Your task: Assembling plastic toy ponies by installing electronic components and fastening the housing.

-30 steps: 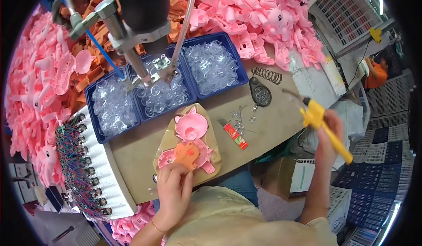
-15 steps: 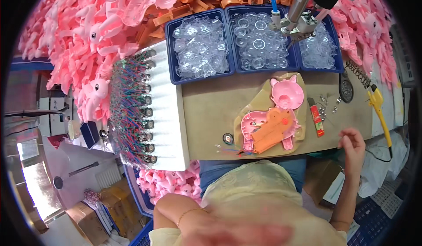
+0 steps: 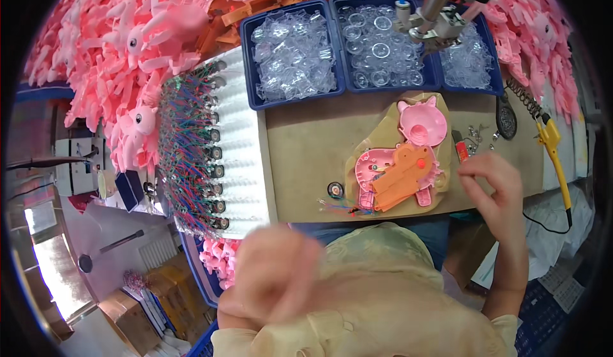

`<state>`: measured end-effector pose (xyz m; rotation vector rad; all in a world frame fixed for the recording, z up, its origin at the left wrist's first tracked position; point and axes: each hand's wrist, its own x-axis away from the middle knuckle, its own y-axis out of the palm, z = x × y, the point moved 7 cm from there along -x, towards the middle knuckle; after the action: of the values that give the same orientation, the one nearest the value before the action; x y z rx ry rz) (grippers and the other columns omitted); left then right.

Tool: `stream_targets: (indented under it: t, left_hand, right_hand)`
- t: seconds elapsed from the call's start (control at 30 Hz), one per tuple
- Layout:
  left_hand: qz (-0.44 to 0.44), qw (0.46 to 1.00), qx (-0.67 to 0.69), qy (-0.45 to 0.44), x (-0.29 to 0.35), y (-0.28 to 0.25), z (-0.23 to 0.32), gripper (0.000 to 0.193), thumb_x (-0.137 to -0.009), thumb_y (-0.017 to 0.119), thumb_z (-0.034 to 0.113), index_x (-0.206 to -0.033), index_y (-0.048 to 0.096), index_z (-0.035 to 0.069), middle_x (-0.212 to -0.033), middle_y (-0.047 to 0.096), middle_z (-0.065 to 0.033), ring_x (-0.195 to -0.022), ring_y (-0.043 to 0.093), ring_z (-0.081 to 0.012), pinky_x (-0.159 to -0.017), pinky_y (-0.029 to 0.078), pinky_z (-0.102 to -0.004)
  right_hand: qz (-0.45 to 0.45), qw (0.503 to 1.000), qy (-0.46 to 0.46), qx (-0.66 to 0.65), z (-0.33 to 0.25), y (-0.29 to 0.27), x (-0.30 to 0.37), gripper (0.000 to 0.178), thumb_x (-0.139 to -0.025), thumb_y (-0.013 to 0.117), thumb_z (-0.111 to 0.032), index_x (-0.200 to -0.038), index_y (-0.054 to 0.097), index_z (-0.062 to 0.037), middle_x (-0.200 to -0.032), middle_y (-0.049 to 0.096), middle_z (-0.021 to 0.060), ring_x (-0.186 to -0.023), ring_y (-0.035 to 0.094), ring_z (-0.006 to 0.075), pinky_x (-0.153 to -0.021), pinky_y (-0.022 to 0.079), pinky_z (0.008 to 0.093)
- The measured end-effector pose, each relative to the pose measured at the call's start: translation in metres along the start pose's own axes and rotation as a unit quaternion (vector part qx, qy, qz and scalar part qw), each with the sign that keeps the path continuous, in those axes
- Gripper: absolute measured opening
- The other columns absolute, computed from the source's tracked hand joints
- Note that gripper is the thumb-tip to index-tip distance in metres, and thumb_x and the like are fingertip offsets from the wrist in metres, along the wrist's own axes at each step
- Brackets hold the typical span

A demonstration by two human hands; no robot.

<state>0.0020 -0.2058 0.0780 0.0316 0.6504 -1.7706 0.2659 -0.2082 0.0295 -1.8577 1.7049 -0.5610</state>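
The left hand [image 3: 274,273] is a blur at the lower centre of the frame, in front of the person's torso and apart from the tabletop [image 3: 306,159]; I cannot tell whether its fingers are spread or pressed together, or whether it holds anything. The right hand [image 3: 495,184], right of centre, is loosely bent, its fingers curling toward the left of the frame. It covers the lower part of a red packet [image 3: 461,151]; I cannot tell whether it touches or pinches it.

Right of centre in the frame, an orange piece [image 3: 399,181] lies over a pink body shell [image 3: 424,197] set in a tan holder [image 3: 377,141]. The orange piece's long axis slants from lower left to upper right, with a red round spot near its upper right end. A round pink cup with two ears [image 3: 423,119] adjoins the body shell at the top, the ears pointing toward the upper edge of the frame.

Just left of the holder lies a dark disc [image 3: 335,190], with thin coloured wires [image 3: 345,207] below it. A yellow tool [image 3: 552,152] hangs at the right from a coiled cord [image 3: 523,95].
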Motion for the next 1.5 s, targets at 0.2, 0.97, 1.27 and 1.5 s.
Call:
stream_targets:
  t: [0.2,0.97,1.27,1.5]
  left_hand:
    - [-0.151,0.972,-0.133,-0.122,0.030,0.075,-0.083,0.020,-0.081,0.066,0.005,-0.099,0.058,0.000,-0.081,0.059,-0.0115,-0.069,0.061,-0.0211,-0.063,0.050,-0.0286]
    - [-0.112,0.854,0.304,-0.407,0.020,0.092,-0.106,0.031,-0.081,0.064,-0.003,-0.110,0.054,-0.006,-0.103,0.060,-0.0090,-0.093,0.060,-0.0141,-0.083,0.049,-0.0253]
    - [-0.040,0.966,0.092,-0.237,0.012,0.068,-0.100,0.020,-0.075,0.070,0.004,-0.094,0.064,0.001,-0.090,0.065,-0.0072,-0.081,0.061,-0.0153,-0.074,0.048,-0.0284]
    - [-0.022,0.986,-0.148,-0.080,0.004,0.072,-0.102,0.010,-0.076,0.069,0.014,-0.077,0.061,0.009,-0.071,0.054,-0.0040,-0.072,0.049,-0.0221,-0.068,0.032,-0.0346]
  right_hand:
    - [-0.192,0.975,-0.109,-0.016,0.017,0.049,-0.044,0.014,-0.073,0.068,-0.006,-0.086,0.063,-0.0018,-0.100,0.059,0.0081,-0.090,0.059,0.0223,-0.077,0.047,0.0300]
    - [-0.075,0.974,-0.138,0.162,-0.045,0.025,-0.019,0.028,-0.074,0.066,-0.005,-0.099,0.054,-0.0010,-0.097,0.058,0.0138,-0.089,0.057,0.0269,-0.074,0.046,0.0350]
    - [-0.181,0.952,-0.204,0.139,-0.051,0.091,-0.036,0.027,-0.072,0.060,-0.009,-0.097,0.057,0.0000,-0.085,0.059,0.0092,-0.073,0.061,0.0260,-0.059,0.047,0.0357]
    - [-0.166,0.951,-0.180,0.186,-0.052,0.099,-0.051,0.012,-0.071,0.058,-0.011,-0.078,0.061,-0.0019,-0.085,0.050,0.0102,-0.083,0.052,0.0251,-0.071,0.038,0.0378]
